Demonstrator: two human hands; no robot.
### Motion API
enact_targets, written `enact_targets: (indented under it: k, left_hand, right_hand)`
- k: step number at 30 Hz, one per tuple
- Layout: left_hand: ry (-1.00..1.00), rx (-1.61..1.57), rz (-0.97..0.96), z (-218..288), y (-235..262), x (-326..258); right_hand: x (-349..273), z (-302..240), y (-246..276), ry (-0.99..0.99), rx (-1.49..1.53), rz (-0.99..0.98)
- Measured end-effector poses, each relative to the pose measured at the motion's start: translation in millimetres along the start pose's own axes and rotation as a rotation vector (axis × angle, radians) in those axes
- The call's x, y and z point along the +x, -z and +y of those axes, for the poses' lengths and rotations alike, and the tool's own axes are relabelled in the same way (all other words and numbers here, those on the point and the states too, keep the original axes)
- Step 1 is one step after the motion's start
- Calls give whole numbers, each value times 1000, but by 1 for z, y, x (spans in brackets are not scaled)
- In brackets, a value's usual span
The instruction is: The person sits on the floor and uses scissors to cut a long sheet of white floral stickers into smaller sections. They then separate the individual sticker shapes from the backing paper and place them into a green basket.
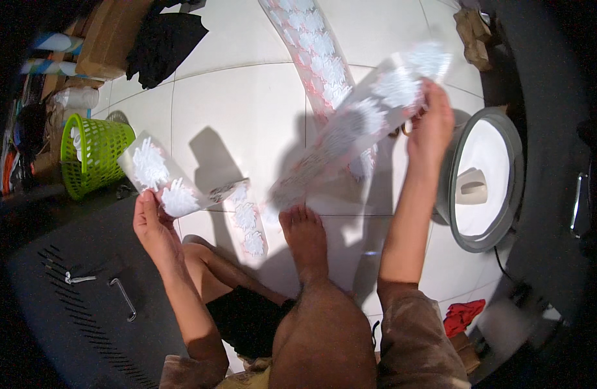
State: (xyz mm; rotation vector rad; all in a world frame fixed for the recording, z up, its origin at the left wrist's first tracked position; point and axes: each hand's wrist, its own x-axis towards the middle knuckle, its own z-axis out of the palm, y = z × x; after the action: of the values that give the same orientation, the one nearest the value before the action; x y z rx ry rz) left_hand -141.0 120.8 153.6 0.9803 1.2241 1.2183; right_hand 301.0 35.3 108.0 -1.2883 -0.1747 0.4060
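Green plastic basket, one, stands at far left on the tiled floor. We count three strips of clear film carrying white snowflake-like cutouts. Strip one is pinched at its lower edge by our left hand, fingers closed on it; two cutouts show. Strip two lies flat on the floor, running toward the top edge. Strip three hangs slanted in the air, gripped near its upper end by our right hand, fingers curled around it. One bare foot rests below it. One round grey lidded container sits at right.
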Motion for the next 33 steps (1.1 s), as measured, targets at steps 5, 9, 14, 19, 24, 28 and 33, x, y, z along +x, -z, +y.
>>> enact_targets:
  k: [5, 9, 14, 19, 24, 28, 33]
  left_hand:
    - [1, 78, 99, -4, 28, 2]
    - [21, 113, 78, -9, 32, -2]
    - [18, 109, 57, -15, 25, -4]
    - [37, 127, 76, -13, 20, -4]
    - [39, 145, 43, -15, 17, -4]
    - [83, 123, 19, -22, 8, -3]
    - [107, 91, -41, -27, -5, -7]
  right_hand:
    - [65, -47, 23, 289, -418, 110]
    - [146, -51, 2, 715, -1025, 168]
    - [158, -30, -28, 980, -1268, 179]
    - [26, 19, -11, 474, -1071, -405]
    - [-104, 50, 47, 18, -1015, -245]
    - [-143, 79, 83, 180, -1104, 6]
    - [-121, 112, 128, -7, -999, -55]
